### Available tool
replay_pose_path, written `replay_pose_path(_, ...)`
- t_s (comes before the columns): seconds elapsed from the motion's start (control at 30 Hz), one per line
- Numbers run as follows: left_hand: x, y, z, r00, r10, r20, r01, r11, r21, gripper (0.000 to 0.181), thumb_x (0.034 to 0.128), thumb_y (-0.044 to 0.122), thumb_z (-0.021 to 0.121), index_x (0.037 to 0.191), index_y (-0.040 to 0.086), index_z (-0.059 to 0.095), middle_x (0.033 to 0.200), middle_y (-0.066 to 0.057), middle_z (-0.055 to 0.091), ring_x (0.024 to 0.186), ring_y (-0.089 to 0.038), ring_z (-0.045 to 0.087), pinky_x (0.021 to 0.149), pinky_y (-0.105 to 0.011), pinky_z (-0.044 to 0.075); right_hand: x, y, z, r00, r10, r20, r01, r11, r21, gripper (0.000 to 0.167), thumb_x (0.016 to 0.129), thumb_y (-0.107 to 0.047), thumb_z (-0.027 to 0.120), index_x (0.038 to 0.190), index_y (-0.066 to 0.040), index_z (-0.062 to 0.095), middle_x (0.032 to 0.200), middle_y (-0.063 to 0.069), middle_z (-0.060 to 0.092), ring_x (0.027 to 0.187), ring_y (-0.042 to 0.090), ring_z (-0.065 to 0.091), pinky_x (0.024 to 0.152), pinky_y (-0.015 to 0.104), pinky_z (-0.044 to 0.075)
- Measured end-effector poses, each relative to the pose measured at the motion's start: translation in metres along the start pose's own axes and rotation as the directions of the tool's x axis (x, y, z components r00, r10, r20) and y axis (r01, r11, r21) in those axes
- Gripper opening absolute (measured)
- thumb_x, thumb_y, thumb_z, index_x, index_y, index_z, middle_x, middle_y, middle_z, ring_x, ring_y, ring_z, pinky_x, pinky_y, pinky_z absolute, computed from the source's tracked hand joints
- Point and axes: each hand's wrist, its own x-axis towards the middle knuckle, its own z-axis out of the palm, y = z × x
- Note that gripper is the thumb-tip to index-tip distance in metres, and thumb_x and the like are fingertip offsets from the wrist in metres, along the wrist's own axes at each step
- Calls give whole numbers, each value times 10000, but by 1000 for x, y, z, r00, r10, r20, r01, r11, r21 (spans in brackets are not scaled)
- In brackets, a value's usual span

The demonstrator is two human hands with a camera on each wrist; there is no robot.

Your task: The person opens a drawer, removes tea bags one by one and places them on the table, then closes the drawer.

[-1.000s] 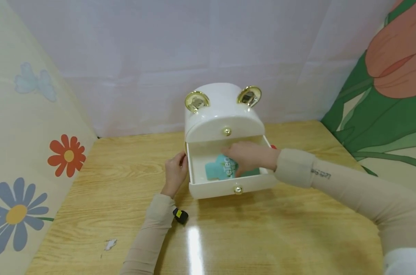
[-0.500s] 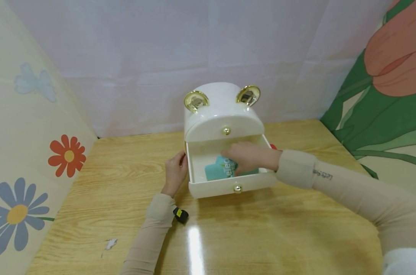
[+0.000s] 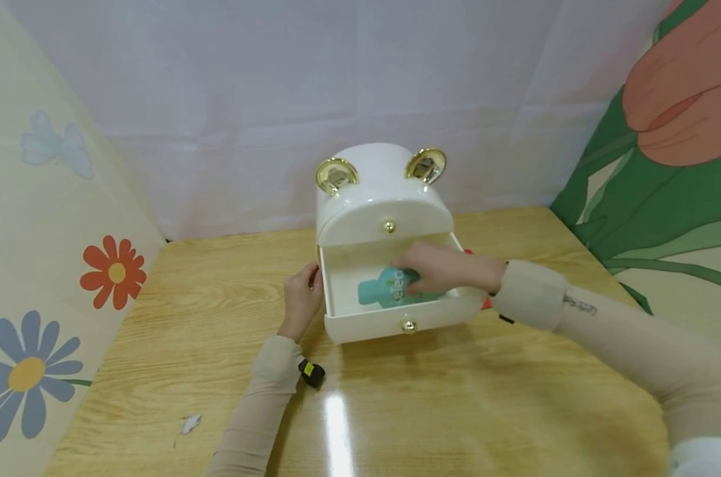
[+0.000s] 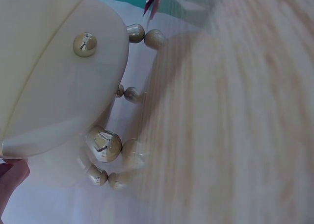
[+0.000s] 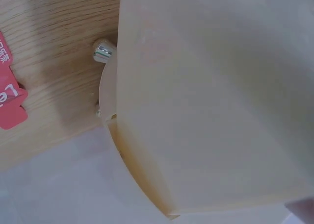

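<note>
A white cabinet (image 3: 375,175) with two gold-rimmed ears stands on the table, its lower drawer (image 3: 369,328) pulled out. Inside the drawer lies a teal packet (image 3: 378,289) with white lettering. The right hand (image 3: 435,267) reaches into the drawer and holds the packet's right part with curled fingers, which partly cover it. At the cabinet's left side the left hand (image 3: 303,299) touches the side wall, fingertips hidden behind the edge. In the left wrist view, fingers (image 4: 13,180) show at the lower left beside the white cabinet (image 4: 68,82).
A red packet (image 5: 10,94) lies on the wooden table (image 5: 59,62) beside the cabinet, partly visible in the right wrist view. A white cloth (image 3: 247,119) hangs behind. Painted panels with flowers (image 3: 26,374) stand at both sides.
The right hand has lifted slightly and its wrist has shifted right, with the teal packet turned a little in the drawer. The left hand stays at the cabinet's side.
</note>
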Motion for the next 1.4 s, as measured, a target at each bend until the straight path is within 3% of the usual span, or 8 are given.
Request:
replay_pose_path(0.2, 0, 0, 0, 1000, 9, -6, -9, 1000, 8, 41, 790, -57, 597, 795, -69, 636, 607, -118, 611, 490, -199, 556, 445, -263, 465, -7, 2, -2, 989, -64, -132, 65, 998, 3, 195, 709, -72, 746, 790, -79, 568, 657, -60, 544, 578, 71, 474, 527, 233, 427)
replay_pose_path(0.4, -1, -1, 1, 1000, 11, -7, -11, 1000, 19, 51, 799, -46, 589, 795, -69, 635, 607, -118, 612, 488, -202, 556, 445, -271, 468, -14, -1, -8, 966, -74, -246, 72, 997, -16, 226, 733, -85, 740, 737, -90, 514, 600, -68, 492, 534, 61, 427, 480, 217, 389)
replay_pose_path(0.7, -2, -1, 1, 1000, 11, -5, -11, 1000, 18, 54, 765, -74, 614, 812, -80, 640, 624, -139, 624, 496, -218, 571, 449, -299, 485, -22, -1, -11, 883, -133, -450, 158, 987, 19, 204, 700, 13, 745, 767, -43, 561, 700, -5, 621, 585, 60, 513, 513, 228, 462)
replay_pose_path(0.93, -2, -1, 1, 1000, 8, 3, -8, 1000, 26, 46, 777, -67, 605, 809, -78, 636, 619, -133, 619, 496, -212, 566, 448, -295, 481, -30, 2, -13, 849, -77, -523, 119, 992, 48, 219, 693, 48, 735, 826, -3, 568, 701, 24, 626, 585, 93, 540, 502, 239, 464)
replay_pose_path(1.17, -2, -1, 1, 1000, -1, 0, 1, 999, 34, 52, 772, -66, 613, 816, -74, 639, 623, -133, 620, 501, -214, 566, 452, -301, 480, -43, 9, -18, 799, -55, -599, 134, 987, 89, 277, 661, 121, 727, 894, 52, 594, 774, 97, 660, 657, 189, 619, 564, 276, 519)
replay_pose_path(1.4, -1, 1, 0, 1000, -11, 6, 11, 999, 33, 63, 779, -71, 610, 834, -86, 639, 642, -153, 630, 516, -230, 580, 461, -318, 493, -59, 17, -23, 759, -82, -646, 129, 991, 27, 309, 616, 137, 745, 880, 53, 608, 748, 79, 656, 619, 121, 580, 559, 166, 461)
